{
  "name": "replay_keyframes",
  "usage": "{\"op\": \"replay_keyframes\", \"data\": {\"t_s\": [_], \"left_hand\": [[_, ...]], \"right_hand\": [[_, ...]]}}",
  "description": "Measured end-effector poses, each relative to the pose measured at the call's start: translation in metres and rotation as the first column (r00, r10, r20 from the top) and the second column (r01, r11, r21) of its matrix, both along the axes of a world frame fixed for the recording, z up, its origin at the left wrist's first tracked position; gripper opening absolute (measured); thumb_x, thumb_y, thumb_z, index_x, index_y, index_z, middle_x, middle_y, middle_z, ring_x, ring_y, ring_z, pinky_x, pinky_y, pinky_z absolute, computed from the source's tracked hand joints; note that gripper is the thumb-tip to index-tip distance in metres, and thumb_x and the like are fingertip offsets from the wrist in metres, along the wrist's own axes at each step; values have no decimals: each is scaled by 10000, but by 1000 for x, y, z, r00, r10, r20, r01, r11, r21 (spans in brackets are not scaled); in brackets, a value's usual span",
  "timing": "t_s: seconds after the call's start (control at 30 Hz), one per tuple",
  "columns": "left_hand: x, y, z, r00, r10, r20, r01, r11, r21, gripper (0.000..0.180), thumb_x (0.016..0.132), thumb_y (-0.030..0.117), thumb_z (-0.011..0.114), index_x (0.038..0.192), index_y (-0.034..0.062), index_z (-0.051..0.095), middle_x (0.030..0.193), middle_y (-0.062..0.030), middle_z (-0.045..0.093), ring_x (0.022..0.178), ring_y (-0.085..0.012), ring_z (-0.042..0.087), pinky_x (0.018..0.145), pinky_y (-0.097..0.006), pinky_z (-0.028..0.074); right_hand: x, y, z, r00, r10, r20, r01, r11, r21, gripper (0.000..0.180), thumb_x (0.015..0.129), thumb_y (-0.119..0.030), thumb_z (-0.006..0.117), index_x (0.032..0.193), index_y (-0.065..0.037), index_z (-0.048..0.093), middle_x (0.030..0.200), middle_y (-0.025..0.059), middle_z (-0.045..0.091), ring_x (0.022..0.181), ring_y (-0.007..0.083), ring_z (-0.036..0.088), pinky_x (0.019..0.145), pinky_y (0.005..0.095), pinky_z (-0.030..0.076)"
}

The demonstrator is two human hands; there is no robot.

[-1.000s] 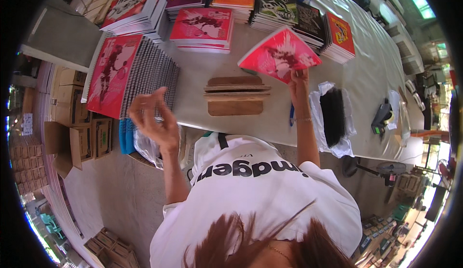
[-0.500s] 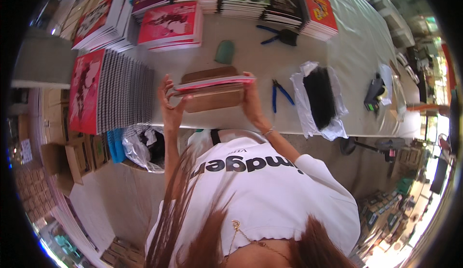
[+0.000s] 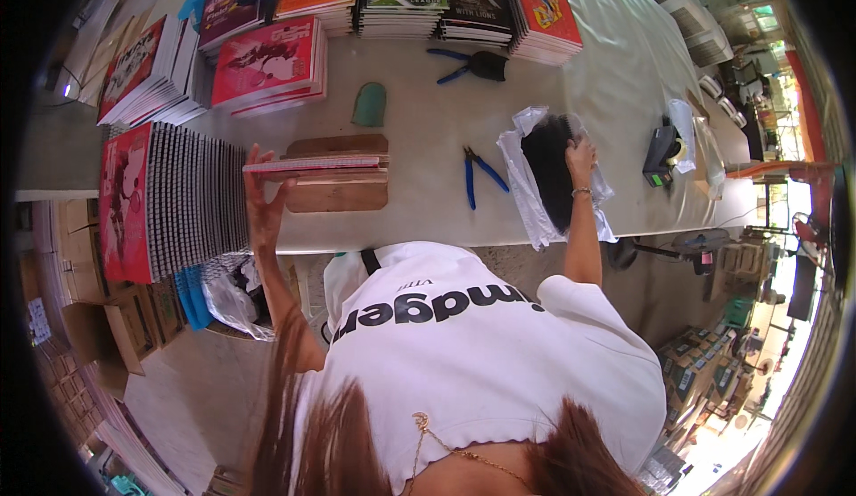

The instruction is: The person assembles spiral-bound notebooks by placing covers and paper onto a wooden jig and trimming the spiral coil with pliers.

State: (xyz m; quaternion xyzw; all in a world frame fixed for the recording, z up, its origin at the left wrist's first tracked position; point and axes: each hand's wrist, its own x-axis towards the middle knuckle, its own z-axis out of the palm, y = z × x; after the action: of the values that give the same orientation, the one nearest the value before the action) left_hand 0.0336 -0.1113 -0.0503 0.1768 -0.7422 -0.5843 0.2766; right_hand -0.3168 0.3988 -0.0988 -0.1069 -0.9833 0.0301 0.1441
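My left hand (image 3: 265, 206) is closed on the left end of a thin pink-edged book block (image 3: 312, 164). The block stands on its edge in a brown wooden holder (image 3: 339, 195). Reaching to the right, my right hand (image 3: 581, 159) has its fingers bent at the right edge of a bundle of black binding coils (image 3: 546, 170), pinching at a coil there. White plastic wrapping (image 3: 517, 188) lies open around the bundle. Blue-handled pliers (image 3: 481, 179) rest between the holder and the coils.
A tall stack of coil-bound pink books (image 3: 125, 202) stands at the left. Several book piles line the back, among them a pink one (image 3: 267, 54). A green rounded piece (image 3: 369, 105), more blue-handled pliers (image 3: 473, 65) and a black tape dispenser (image 3: 660, 157) lie on the table.
My right hand has let go of the book block and moved right to the coil bundle. The left hand keeps hold of the block, which now sits in the wooden holder.
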Motion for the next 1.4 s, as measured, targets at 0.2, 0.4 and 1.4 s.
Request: {"op": "replay_keyframes", "data": {"t_s": [0.2, 0.4, 1.4], "left_hand": [[-1, 24, 12, 998, 57, 27, -61, 973, 221, 782, 866, 248, 712, 1501, 147, 267, 1399, -136, 439, 1294, -234, 418, 1095, -399, 321], [-8, 64, 33, 847, 519, -115, -531, 817, -223, 709, 881, 229, 687, 1459, 55, 315, 1414, -176, 394, 1350, -299, 322, 1133, -459, 220], [-69, 133, 48, 950, 298, 96, -140, 678, -721, 330, 732, 271, 758, 958, 149, 550, 970, -21, 509, 1130, -232, 458, 1135, -624, 107]], "right_hand": [[-20, 33, -17, 925, 378, -33, -354, 828, -436, 252, 784, -189, 740, 985, -44, 698, 814, 123, 711, 809, 255, 685, 794, 357, 507], [-8, 23, 33, 935, 352, -55, -335, 820, -465, 222, 801, -180, 734, 962, -28, 718, 816, 152, 719, 766, 240, 699, 725, 336, 509], [171, -252, 140, 331, 930, -161, -562, 57, -825, 210, 825, -82, 699, 1022, -11, 682, 953, 113, 684, 791, 222, 664, 724, 315, 494]]}}
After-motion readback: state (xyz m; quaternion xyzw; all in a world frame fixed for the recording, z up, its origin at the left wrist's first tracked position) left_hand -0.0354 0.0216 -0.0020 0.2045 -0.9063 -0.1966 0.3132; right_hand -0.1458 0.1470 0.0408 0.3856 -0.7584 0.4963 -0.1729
